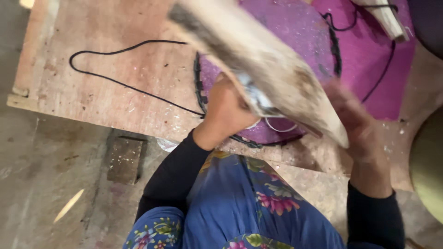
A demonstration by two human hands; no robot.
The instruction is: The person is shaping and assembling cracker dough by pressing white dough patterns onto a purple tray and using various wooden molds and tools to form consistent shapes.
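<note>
A long pale wooden piece (258, 60) with dark stains slants from the upper middle down to the right, blurred by motion. My left hand (228, 108) grips it from below near its middle, along with something pale and crumpled, perhaps sandpaper. My right hand (353, 122) holds its lower right end. Both hands hover over a round purple mat (295, 27) ringed by a black coil, which lies on a plywood board (115, 83). Dark sleeves cover both forearms.
A thin black cord (115, 50) loops across the plywood at left. A small wooden block (124, 159) sits on the concrete floor below the board's edge. Another wooden piece (385, 16) lies at the top right. A greenish round object (427, 166) is at the right edge.
</note>
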